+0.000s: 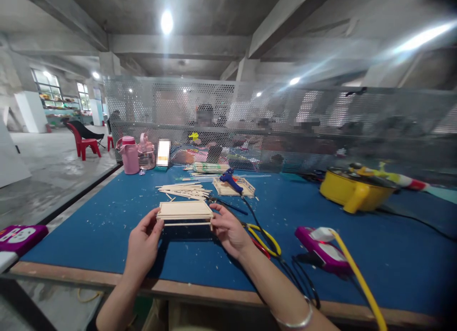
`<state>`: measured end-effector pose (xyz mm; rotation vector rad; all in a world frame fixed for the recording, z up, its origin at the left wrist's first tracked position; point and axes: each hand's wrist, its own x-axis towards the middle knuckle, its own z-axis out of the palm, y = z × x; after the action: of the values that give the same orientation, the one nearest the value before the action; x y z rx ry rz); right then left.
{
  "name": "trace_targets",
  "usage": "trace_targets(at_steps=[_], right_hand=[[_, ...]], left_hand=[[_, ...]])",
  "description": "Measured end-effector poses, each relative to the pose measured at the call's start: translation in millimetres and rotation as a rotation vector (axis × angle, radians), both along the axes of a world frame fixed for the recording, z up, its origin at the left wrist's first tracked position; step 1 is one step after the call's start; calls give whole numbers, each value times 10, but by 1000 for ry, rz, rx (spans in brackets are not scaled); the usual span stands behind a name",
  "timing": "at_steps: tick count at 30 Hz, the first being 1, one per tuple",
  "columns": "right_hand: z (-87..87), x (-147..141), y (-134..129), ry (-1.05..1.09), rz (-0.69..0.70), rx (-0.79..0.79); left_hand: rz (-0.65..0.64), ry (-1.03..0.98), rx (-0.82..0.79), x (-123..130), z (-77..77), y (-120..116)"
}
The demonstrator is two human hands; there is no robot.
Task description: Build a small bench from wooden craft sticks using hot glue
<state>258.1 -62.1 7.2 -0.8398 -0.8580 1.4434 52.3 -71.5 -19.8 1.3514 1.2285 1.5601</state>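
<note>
Between my two hands is a small pale wooden stick frame [185, 210], a flat panel with a thin rail along its near side. My left hand [144, 233] pinches its left end with thumb and fingers. At the right end, the fingers of my right hand [228, 228] close on its corner. The frame is held above the blue tabletop [96, 236]. Just beyond it lies a loose pile of wooden sticks [185, 190]. A blue glue gun [231, 181] rests on a second wooden stick frame [246, 188] farther back.
Yellow-handled pliers [266, 240] and dark cables lie right of my right hand. A purple power strip [323, 252] and a yellow electric pot [357, 190] stand farther right. At the back left are a pink jug [129, 156] and a lit phone [163, 153], before a perforated metal screen [171, 102].
</note>
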Motion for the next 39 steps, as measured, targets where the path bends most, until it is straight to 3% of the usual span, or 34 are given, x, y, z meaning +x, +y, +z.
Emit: trace_targets(at_steps=[23,33,39], right_hand=[[-20,-17,-17,-131,-1,128],[-66,32,26,-321,-98,213],[-4,-13,-32,-357,-111,208]], left_hand=[[-15,15,15,11,-5,-19],[-54,12,36,31,-29,-12],[11,66,45,15,-50,-12]])
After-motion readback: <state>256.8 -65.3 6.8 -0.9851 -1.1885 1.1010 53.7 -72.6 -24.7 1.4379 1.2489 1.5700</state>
